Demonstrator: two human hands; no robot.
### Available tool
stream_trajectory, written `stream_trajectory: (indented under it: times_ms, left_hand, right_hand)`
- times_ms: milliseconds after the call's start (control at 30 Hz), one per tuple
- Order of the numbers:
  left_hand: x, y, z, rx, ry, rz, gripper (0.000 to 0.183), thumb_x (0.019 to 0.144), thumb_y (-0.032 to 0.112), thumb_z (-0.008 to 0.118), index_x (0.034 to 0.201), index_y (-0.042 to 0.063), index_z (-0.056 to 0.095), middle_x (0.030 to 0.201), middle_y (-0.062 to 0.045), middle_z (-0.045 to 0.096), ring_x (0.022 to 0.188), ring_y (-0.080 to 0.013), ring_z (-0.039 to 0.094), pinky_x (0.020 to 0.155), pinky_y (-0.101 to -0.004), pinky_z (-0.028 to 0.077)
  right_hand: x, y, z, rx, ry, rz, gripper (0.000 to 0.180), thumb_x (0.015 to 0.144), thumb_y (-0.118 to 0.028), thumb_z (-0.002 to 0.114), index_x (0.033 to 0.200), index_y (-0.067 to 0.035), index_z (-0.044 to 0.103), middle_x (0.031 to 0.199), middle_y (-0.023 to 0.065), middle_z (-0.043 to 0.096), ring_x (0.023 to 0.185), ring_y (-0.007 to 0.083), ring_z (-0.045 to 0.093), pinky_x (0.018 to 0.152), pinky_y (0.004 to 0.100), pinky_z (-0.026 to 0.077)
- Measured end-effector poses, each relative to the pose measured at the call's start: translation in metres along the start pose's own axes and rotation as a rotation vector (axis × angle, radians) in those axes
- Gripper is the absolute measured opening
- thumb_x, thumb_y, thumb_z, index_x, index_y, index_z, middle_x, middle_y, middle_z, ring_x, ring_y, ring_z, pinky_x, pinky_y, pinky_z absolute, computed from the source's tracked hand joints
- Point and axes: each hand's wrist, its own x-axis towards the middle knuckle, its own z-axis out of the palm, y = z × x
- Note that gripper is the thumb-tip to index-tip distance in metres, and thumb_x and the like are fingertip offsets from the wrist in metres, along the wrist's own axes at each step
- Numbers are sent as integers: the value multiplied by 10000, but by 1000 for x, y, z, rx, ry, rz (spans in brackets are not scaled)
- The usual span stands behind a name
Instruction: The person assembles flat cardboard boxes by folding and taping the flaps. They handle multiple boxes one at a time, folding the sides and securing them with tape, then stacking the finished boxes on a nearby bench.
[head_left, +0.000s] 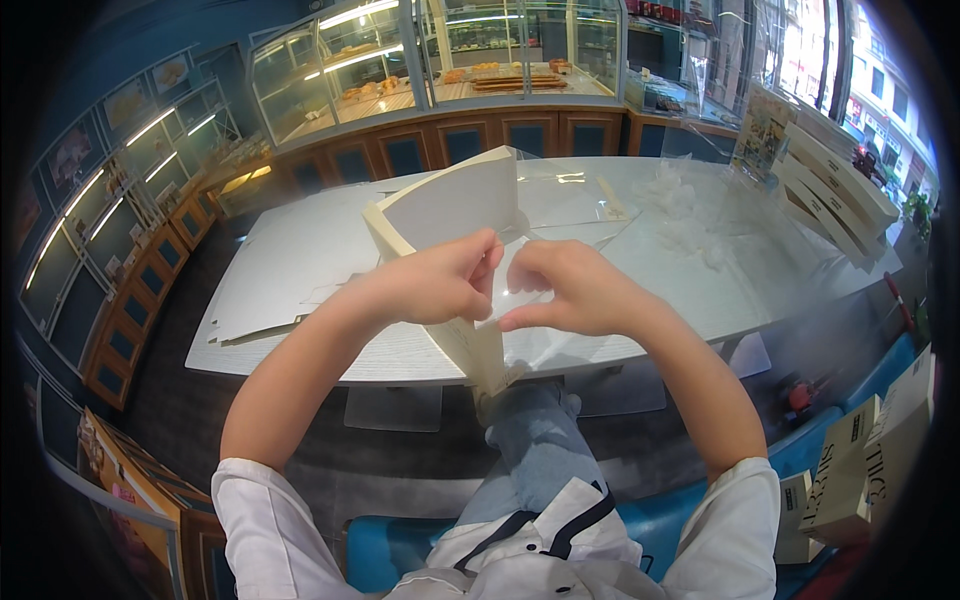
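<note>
A cream cardboard box frame (457, 196) stands on the white table, its tall curved panel on the far side and a narrow wall (480, 352) reaching over the near table edge. My left hand (450, 281) is over the frame with its fingers curled in; whether it pinches the card or clear film is hidden. Facing it, my right hand (574, 289) keeps thumb and fingers apart, the thumb tip close to the near wall's upper edge. Shiny clear plastic (517, 281) shows between the hands.
Flat white card sheets (277, 262) lie on the table's left. Clear film (574, 199) and crumpled plastic (682, 206) lie to the right, before stacked cream boxes (832, 191). More printed boxes (844, 472) stand on the blue bench (667, 525). Glass bakery cases (517, 64) line the back.
</note>
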Motion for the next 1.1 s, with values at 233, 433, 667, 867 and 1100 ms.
stream_trajectory:
  times_ms: [233,433,667,867,1100]
  left_hand:
    - [-3,5,0,47,19,-32,352,804,56,667,1079,73,447,901,-67,629,869,-157,567,790,-301,448]
    - [-30,-3,9,561,289,102,329,889,282,707,1124,68,621,1032,-79,657,1081,-238,568,908,-362,459]
    - [-31,-10,11,177,116,31,240,936,297,661,1012,73,700,1064,-98,622,1061,-241,563,910,-355,467]
    - [-27,-8,19,319,299,224,246,869,214,620,872,-20,696,787,-177,629,817,-323,603,777,-406,499]
    - [-22,-7,1,229,51,114,265,909,226,616,947,-14,719,851,-142,683,855,-266,632,801,-367,493]
  right_hand:
    - [1,-3,-4,16,-33,14,519,753,-451,831,940,-7,638,895,154,675,854,319,654,759,385,517]
    - [-1,-6,-3,21,2,19,489,743,-407,847,931,-9,633,920,151,679,887,301,663,785,375,530]
    - [0,-9,4,60,28,-33,455,750,-380,846,925,-20,630,923,140,665,888,294,648,787,368,525]
    - [0,-6,7,59,66,-66,443,757,-359,844,934,-20,622,916,130,653,877,291,638,783,365,520]
    - [-3,-6,9,62,81,-89,450,755,-369,844,939,-22,623,913,131,646,874,298,633,784,366,519]
